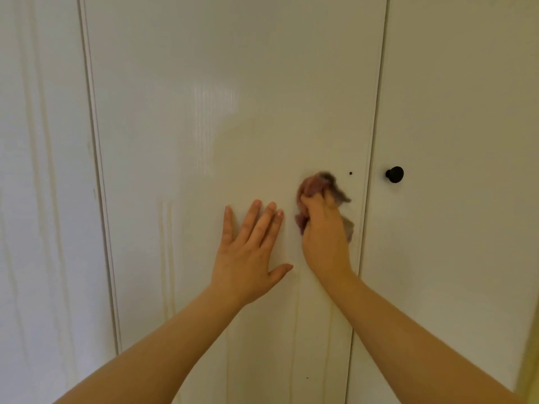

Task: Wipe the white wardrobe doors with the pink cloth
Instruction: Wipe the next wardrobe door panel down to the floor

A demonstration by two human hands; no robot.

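Observation:
A white wardrobe door (pixel 227 112) fills the middle of the head view, glossy, with faint vertical streaks. My right hand (pixel 323 237) grips a crumpled pink cloth (pixel 313 189) and holds it against this door near its right edge. The cloth is blurred and sticks out above and beside my fingers. My left hand (pixel 248 246) lies flat on the same door just left of the cloth, fingers straight and spread, thumb out to the right.
A second white door (pixel 466 112) to the right carries a round black knob (pixel 395 174). A small dark hole (pixel 350 173) marks the middle door near the cloth. Another white panel (pixel 43 170) stands at the left. A yellowish edge (pixel 529 368) shows at the lower right.

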